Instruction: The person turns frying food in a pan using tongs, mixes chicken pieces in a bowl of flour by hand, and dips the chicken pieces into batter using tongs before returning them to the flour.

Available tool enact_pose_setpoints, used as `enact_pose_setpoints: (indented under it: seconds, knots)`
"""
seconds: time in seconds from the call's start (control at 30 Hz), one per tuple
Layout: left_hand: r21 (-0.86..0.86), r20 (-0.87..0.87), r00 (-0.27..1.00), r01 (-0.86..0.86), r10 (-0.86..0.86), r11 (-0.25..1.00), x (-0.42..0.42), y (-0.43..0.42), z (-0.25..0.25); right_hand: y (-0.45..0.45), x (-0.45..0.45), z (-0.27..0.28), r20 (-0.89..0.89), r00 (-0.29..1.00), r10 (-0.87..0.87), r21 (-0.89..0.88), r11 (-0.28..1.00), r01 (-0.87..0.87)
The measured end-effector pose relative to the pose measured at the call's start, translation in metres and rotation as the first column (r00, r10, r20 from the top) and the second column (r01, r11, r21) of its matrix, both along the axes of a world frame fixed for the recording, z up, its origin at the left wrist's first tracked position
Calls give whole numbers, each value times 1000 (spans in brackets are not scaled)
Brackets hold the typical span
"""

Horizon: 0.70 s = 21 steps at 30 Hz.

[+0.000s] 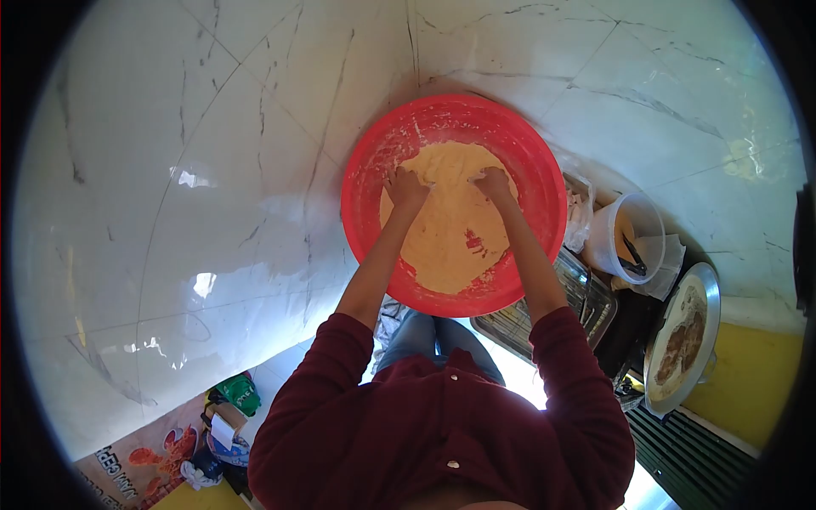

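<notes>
A large red basin (361, 204) holds a wide layer of pale yellow powder (446, 229), with a patch of red bottom showing through at the lower right. My left hand (406, 187) is in the powder on the left side, its fingers partly spread and partly sunk in it. On the right side my right hand (491, 182) rests in the powder, fingers bent inward and their tips buried. Whether that hand grips any powder is hidden. The two hands are apart, with powder between them.
Right of the basin are a clear plastic tub (653, 223) with a dark-handled utensil, a plastic bag (580, 212) and a metal rack tray (514, 327). A round metal lid (707, 297) leans farther right. Marbled tile walls (238, 170) surround the basin. Bags (238, 393) lie lower left.
</notes>
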<state>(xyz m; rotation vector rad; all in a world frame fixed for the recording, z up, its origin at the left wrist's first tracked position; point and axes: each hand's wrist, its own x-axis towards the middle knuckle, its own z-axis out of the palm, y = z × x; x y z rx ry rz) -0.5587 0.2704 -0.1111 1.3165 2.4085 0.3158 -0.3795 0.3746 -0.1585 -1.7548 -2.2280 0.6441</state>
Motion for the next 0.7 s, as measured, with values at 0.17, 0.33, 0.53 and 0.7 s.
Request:
enact_pose_setpoints:
  seconds: [0.17,0.33,0.53,0.7]
  knots:
    - [73,-170,985,32,-19,997,2,4,-17,-19,-21,45,6,999,-45,-206,978,46]
    - [124,-82,995,70,-60,990,10,-11,15,-34,-5,36,238,971,20,141,989,-55]
    - [145,-75,987,155,-145,977,27,-22,16,-54,19,53,-53,996,-74,-81,994,70]
    - [95,-126,967,232,-219,968,56,-35,27,-72,41,36,-67,980,189,-4,982,-190]
